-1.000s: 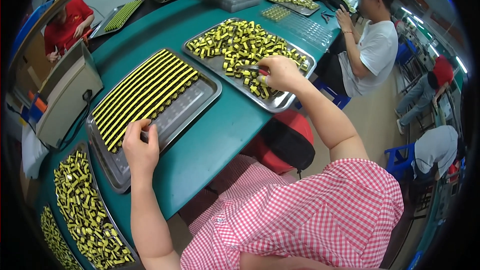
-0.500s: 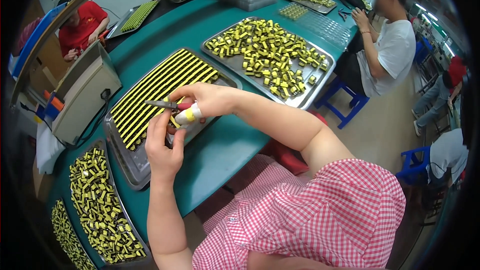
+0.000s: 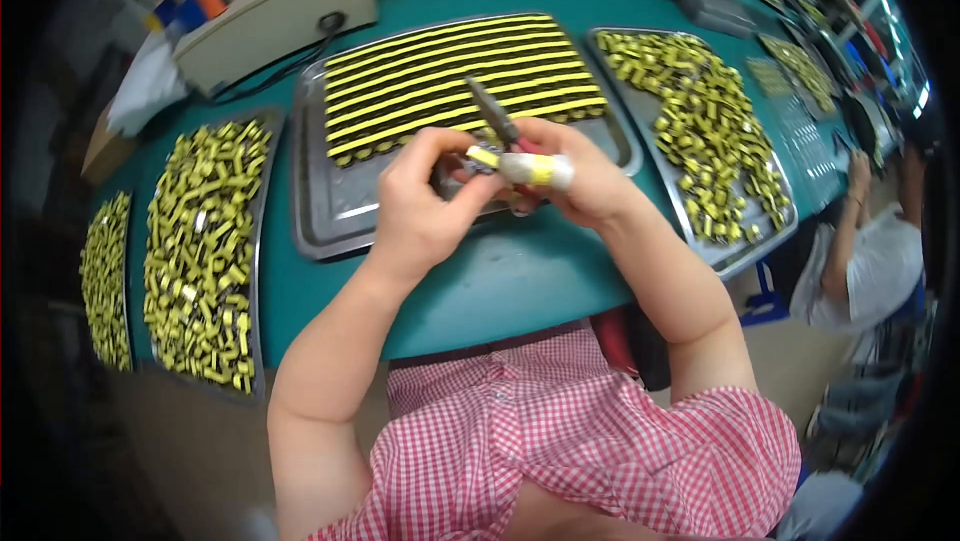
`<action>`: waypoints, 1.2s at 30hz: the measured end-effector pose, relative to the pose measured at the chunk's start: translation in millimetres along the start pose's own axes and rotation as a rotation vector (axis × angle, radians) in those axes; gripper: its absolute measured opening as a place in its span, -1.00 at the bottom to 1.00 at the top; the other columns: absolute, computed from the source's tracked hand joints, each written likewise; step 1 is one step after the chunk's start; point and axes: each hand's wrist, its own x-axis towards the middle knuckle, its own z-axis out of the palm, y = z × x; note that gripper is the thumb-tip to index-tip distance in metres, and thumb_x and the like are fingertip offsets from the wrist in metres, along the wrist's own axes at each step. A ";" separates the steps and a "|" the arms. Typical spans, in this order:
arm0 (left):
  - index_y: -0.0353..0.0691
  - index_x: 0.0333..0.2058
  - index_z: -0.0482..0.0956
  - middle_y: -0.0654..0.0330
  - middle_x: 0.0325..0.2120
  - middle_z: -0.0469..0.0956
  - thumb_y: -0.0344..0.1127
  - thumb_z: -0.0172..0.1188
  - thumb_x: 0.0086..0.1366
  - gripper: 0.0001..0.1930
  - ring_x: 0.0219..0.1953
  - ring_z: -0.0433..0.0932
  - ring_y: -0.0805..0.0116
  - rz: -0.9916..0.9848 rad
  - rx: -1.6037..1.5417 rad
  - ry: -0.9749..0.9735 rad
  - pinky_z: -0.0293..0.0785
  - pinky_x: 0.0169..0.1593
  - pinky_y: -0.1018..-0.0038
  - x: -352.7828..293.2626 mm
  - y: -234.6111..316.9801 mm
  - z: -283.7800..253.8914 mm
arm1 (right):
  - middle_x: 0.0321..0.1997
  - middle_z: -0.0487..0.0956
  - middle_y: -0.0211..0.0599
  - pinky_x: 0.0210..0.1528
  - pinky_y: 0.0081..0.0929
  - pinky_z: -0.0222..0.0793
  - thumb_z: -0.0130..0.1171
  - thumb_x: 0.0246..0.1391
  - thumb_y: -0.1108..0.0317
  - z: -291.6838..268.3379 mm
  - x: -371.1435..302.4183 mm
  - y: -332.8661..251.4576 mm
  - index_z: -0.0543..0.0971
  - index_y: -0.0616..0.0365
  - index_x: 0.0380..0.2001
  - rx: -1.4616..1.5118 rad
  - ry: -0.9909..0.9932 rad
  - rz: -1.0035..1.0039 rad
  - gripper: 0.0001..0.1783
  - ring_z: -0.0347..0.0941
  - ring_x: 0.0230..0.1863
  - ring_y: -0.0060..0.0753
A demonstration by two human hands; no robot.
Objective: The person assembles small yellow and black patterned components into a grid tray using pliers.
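My left hand [image 3: 418, 203] pinches a small yellow-and-black component [image 3: 483, 157] between thumb and forefinger, above the near edge of a metal tray [image 3: 345, 206]. Close against it, my right hand [image 3: 583, 176] is wrapped around pliers [image 3: 490, 111] with tapered grey jaws and red handles. The jaws point up and away, apart from the component. White wrapping with a yellow band [image 3: 540, 171] covers one right finger, touching or nearly touching the component. Rows of yellow-and-black components [image 3: 450, 81] fill the far part of the tray. The pliers' handles are mostly hidden in my palm.
Trays heaped with loose yellow components stand on the green table [image 3: 490, 286]: one right [image 3: 705, 141], two left [image 3: 205, 251] [image 3: 105, 281]. Behind is a beige box-shaped device [image 3: 280, 16] with a black cable [image 3: 325, 31]. A person in white [image 3: 865, 271] sits at the right.
The view has turned, so the tray of rows lies straight ahead. A component now shows between my left fingers. The pliers' jaws pointed left before and now point up and away.
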 end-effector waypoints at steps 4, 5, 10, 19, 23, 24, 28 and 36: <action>-0.32 -0.35 0.47 0.24 -0.49 0.45 -0.43 0.35 -0.11 -0.69 -0.49 0.40 0.51 -0.007 -0.001 -0.015 0.37 -0.40 0.57 -0.3 -3.8 2.0 | -0.38 0.46 -0.41 -0.51 -0.64 0.31 0.14 -0.01 0.18 -2.1 -0.6 6.9 0.41 0.17 -0.14 0.033 0.009 -0.009 -0.60 0.35 -0.48 -0.62; -0.32 -0.33 0.48 0.23 -0.49 0.45 -0.43 0.34 -0.11 -0.68 -0.49 0.40 0.50 -0.005 0.000 -0.019 0.37 -0.40 0.57 -1.1 -4.1 1.3 | -0.38 0.46 -0.41 -0.51 -0.64 0.31 0.14 -0.01 0.18 -1.8 -0.1 8.1 0.41 0.17 -0.14 0.033 0.000 -0.010 -0.60 0.35 -0.48 -0.62; -0.34 -0.24 0.48 0.20 -0.45 0.46 -0.47 0.28 -0.05 -0.67 -0.52 0.40 0.51 0.066 -0.012 -0.039 0.37 -0.41 0.58 -2.9 -7.6 0.7 | -0.36 0.47 -0.35 -0.50 -0.61 0.33 0.10 0.03 0.18 -0.7 -3.9 7.1 0.42 0.19 -0.16 0.230 -0.049 -0.011 -0.63 0.41 -0.42 -0.54; -0.32 -0.25 0.48 0.18 -0.43 0.47 -0.46 0.32 -0.09 -0.64 -0.55 0.40 0.49 0.169 0.154 0.020 0.37 -0.45 0.57 -1.8 -2.7 1.2 | -0.38 0.47 -0.40 -0.50 -0.65 0.34 0.11 0.03 0.22 5.8 -2.9 6.1 0.39 0.15 -0.14 0.116 0.100 -0.048 -0.65 0.41 -0.42 -0.57; -0.30 -0.29 0.48 0.18 -0.44 0.47 -0.44 0.35 -0.15 -0.63 -0.53 0.42 0.48 0.193 0.145 0.080 0.38 -0.43 0.57 -1.5 -8.7 4.6 | -0.40 0.47 -0.38 -0.51 -0.65 0.34 0.13 0.03 0.22 4.1 0.0 14.8 0.39 0.17 -0.15 0.113 0.018 -0.046 -0.64 0.42 -0.44 -0.57; -0.31 -0.27 0.47 0.19 -0.41 0.48 -0.44 0.34 -0.10 -0.65 -0.50 0.44 0.48 0.101 0.107 0.052 0.38 -0.41 0.57 -3.6 -7.0 2.8 | -0.40 0.47 -0.36 -0.51 -0.62 0.34 0.11 0.04 0.24 5.7 -1.3 14.4 0.40 0.20 -0.13 0.114 0.020 -0.043 -0.64 0.43 -0.43 -0.55; -0.36 -0.17 0.41 0.18 -0.29 0.52 -0.42 0.21 0.11 -0.69 -0.41 0.48 0.48 -0.141 -0.466 -0.056 0.39 -0.36 0.61 0.5 -5.5 -1.7 | -0.30 0.52 -0.20 -0.46 -0.51 0.39 -0.06 0.15 0.17 6.8 -3.4 6.6 0.40 0.25 -0.15 0.173 0.143 -0.079 -0.64 0.46 -0.37 -0.41; -0.34 0.09 0.24 0.03 -0.11 0.43 -0.34 -0.03 0.28 -0.58 -0.33 0.41 0.44 -0.267 -0.816 -0.192 0.35 -0.35 0.56 7.8 -13.0 -15.6 | -0.24 0.52 -0.05 -0.24 -0.37 0.47 -0.11 0.14 -0.06 -2.8 -4.6 -5.6 0.40 0.24 -0.16 0.252 0.299 -0.087 -0.48 0.51 -0.27 -0.24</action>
